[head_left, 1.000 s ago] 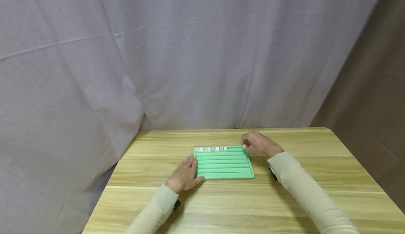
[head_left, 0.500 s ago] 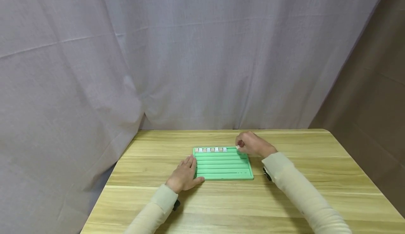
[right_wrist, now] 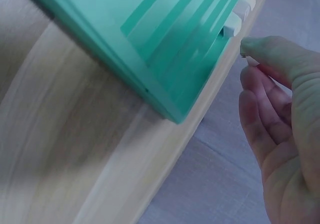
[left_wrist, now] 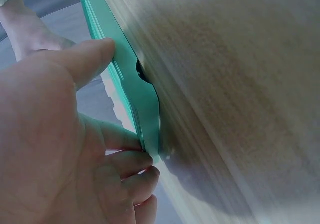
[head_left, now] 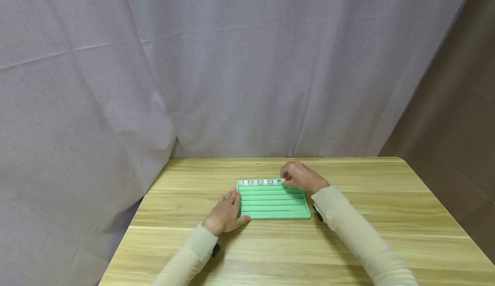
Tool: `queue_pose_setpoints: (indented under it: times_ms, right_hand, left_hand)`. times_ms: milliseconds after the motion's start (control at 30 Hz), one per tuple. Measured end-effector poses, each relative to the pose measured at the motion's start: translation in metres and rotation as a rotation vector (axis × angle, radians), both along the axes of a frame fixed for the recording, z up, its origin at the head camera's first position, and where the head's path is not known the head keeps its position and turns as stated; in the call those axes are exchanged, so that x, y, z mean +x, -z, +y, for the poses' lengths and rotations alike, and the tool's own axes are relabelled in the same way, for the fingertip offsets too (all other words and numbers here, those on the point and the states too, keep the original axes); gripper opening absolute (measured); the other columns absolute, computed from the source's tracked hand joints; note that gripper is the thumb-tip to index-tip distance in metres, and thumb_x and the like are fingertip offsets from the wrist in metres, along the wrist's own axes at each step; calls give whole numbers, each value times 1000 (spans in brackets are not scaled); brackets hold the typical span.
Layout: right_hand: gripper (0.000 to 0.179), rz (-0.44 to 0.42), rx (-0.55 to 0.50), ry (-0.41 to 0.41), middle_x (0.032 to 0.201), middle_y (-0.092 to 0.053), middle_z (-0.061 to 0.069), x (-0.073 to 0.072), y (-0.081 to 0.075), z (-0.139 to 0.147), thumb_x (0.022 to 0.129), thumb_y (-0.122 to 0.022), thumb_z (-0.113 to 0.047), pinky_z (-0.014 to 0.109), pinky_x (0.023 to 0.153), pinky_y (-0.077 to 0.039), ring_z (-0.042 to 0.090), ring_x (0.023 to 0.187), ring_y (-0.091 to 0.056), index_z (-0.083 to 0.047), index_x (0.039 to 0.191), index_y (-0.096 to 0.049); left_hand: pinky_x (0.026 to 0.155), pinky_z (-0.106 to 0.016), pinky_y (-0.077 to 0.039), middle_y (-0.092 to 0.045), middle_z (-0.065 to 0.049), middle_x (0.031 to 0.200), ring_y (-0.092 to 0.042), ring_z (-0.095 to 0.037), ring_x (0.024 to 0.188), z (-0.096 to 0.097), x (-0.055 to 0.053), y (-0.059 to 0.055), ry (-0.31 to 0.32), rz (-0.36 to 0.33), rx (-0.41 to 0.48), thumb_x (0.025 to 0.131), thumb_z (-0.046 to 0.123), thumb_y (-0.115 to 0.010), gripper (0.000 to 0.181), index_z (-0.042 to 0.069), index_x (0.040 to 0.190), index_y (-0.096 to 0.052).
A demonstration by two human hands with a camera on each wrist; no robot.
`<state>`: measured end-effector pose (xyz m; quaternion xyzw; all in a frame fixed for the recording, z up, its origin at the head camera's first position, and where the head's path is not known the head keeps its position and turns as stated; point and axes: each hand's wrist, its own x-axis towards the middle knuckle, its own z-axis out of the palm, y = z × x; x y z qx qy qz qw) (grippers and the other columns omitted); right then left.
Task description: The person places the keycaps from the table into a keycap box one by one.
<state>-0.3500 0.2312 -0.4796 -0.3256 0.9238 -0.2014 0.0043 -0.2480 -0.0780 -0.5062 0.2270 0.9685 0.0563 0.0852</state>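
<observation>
A green ridged tray (head_left: 272,202) lies on the table, with a row of white and peach keycaps (head_left: 258,182) in its far-left groove. My left hand (head_left: 225,213) rests against the tray's left side, fingers extended, its thumb on the near edge; the left wrist view shows the thumb (left_wrist: 95,57) touching the green rim. Over the far groove, just right of the row, my right hand (head_left: 303,177) pinches a small pale keycap (right_wrist: 251,61) between thumb and finger. The fingers hide most of that keycap.
A wood-grain table (head_left: 263,256) carries the tray, its far edge close behind the right hand. Grey curtain (head_left: 239,84) hangs behind and at the left. A brown surface (head_left: 456,118) stands at the right.
My right hand has moved left along the tray's far edge with the keycap, closer to the row. The left hand and tray have stayed in place.
</observation>
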Motion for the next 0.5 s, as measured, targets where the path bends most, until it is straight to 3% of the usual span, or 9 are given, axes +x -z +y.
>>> queue_pose_setpoints:
  times_ms: [500]
  right_hand:
    - [4,-65,17,97,89,-71,1,-7,16,-9,94,-78,-4,29,71,-55,11,79,-58,-3,95,-74]
  left_hand:
    - [133,-51,-28,-28,-24,173,-28,-37,162,1,0,2,-8,-4,16,105,56,-58,90,-7,163,-30]
